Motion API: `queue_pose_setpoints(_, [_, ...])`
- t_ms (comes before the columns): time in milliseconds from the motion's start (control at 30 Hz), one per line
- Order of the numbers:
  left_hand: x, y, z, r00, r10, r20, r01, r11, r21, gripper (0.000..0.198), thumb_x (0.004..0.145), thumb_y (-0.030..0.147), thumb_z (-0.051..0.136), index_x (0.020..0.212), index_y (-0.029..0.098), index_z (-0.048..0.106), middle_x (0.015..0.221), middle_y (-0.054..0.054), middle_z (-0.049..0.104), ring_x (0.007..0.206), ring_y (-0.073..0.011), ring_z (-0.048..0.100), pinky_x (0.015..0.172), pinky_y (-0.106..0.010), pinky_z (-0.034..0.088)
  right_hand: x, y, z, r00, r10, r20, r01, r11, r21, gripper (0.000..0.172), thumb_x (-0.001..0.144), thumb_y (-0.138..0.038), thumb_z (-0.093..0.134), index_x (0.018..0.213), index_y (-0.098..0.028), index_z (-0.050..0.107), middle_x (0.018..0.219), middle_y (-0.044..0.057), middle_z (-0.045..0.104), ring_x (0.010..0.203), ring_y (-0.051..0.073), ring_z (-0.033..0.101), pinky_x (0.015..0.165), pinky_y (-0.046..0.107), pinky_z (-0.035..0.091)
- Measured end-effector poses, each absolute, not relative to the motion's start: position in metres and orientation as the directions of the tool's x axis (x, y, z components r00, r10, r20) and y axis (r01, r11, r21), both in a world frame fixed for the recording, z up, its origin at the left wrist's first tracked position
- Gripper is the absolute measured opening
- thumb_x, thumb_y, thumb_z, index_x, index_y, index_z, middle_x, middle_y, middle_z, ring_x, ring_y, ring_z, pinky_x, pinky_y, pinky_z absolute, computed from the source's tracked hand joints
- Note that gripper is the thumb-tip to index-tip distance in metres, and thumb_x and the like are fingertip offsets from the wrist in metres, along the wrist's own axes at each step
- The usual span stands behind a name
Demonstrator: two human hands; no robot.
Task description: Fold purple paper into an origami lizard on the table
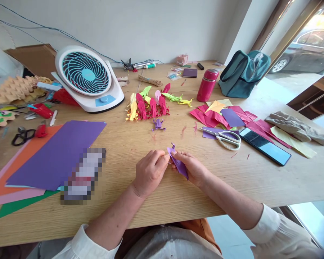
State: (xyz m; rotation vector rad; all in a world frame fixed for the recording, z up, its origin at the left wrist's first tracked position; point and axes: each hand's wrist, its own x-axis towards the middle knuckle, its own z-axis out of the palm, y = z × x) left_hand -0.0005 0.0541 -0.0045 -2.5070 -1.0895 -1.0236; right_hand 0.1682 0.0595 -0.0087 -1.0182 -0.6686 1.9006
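A partly folded purple origami piece (181, 168) is held above the front of the table, a small curled limb poking up at its top. My right hand (190, 165) is closed around it, thumb on top. Beside it, my left hand (151, 172) pinches at the piece's left edge, where a small purple tip shows; the fingertips hide most of that spot. Just beyond my hands sits a finished-looking purple paper frog (158, 124). Behind it stand rows of folded paper frogs (153, 107) in red, yellow, green and pink.
Purple sheets (56, 154) lie over other coloured paper at left, near a blurred-out object (82, 176) and black scissors (23, 136). A white fan (88, 77) stands behind. At right are white-handled scissors (228, 139), a phone (265, 145), paper pieces (212, 116), a red flask (207, 85) and a teal bag (244, 73).
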Motion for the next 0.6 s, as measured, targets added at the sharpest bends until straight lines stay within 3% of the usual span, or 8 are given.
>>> queue_pose_setpoints(233, [-0.0077,0.0623,-0.0045,0.582,0.478,0.658,0.633,-0.774,0.002,0.019,0.091,0.004,0.054,0.098,0.02,0.063,0.088,-0.003,0.068,0.078,-0.0149,0.064,0.07,-0.024,0.049,0.1701,0.0588,-0.0106,-0.298,0.855,-0.424,-0.428,-0.516,-0.742,0.04,0.06,-0.047,0.089,0.07,-0.017,0.064,0.06,-0.003,0.059,0.053,0.009,0.048,0.051,0.023,0.037])
queue_pose_setpoints(300, [-0.0081,0.0623,-0.0047,0.589,0.484,0.647,0.603,-0.796,0.047,0.022,0.09,0.002,0.052,0.1,0.019,0.062,0.094,-0.005,0.069,0.085,-0.0163,0.066,0.075,-0.025,0.051,0.1711,0.0585,-0.0116,-0.287,0.874,-0.392,-0.4,-0.481,-0.78,0.042,0.061,-0.051,0.087,0.067,-0.018,0.061,0.057,-0.003,0.057,0.052,0.009,0.046,0.051,0.024,0.034])
queue_pose_setpoints(367, [-0.0071,0.0605,-0.0046,0.551,0.549,0.629,0.554,-0.804,0.216,0.026,0.088,0.001,0.049,0.104,0.017,0.061,0.1,-0.008,0.069,0.093,-0.0181,0.067,0.082,-0.028,0.053,0.172,0.058,-0.012,-0.269,0.898,-0.348,-0.376,-0.431,-0.821,0.045,0.063,-0.054,0.085,0.066,-0.018,0.059,0.057,-0.003,0.056,0.052,0.009,0.045,0.052,0.024,0.032])
queue_pose_setpoints(433, [-0.0051,0.058,-0.0039,0.473,0.675,0.566,0.489,-0.736,0.469,0.024,0.088,0.004,0.048,0.104,0.016,0.062,0.099,-0.008,0.068,0.091,-0.0178,0.067,0.08,-0.028,0.054,0.1725,0.0572,-0.0117,-0.25,0.914,-0.319,-0.347,-0.392,-0.852,0.045,0.064,-0.056,0.083,0.067,-0.018,0.058,0.058,-0.003,0.055,0.053,0.009,0.042,0.052,0.025,0.028])
queue_pose_setpoints(533, [-0.0017,0.0569,-0.0023,0.331,0.888,0.319,0.35,-0.43,0.832,0.01,0.094,0.02,0.054,0.09,0.017,0.063,0.084,-0.004,0.066,0.075,-0.0147,0.064,0.064,-0.025,0.054,0.172,0.0561,-0.0104,-0.24,0.925,-0.296,-0.289,-0.359,-0.888,0.047,0.067,-0.059,0.081,0.071,-0.018,0.058,0.059,-0.004,0.051,0.053,0.008,0.036,0.052,0.026,0.021])
queue_pose_setpoints(600, [-0.0001,0.0589,-0.0014,0.28,0.956,0.089,0.185,-0.145,0.972,0.017,0.091,0.033,0.062,0.084,0.017,0.061,0.078,-0.002,0.065,0.071,-0.0143,0.064,0.06,-0.024,0.055,0.171,0.0554,-0.0094,-0.235,0.933,-0.274,-0.268,-0.333,-0.904,0.048,0.067,-0.061,0.08,0.073,-0.018,0.058,0.061,-0.004,0.051,0.054,0.008,0.035,0.053,0.026,0.02])
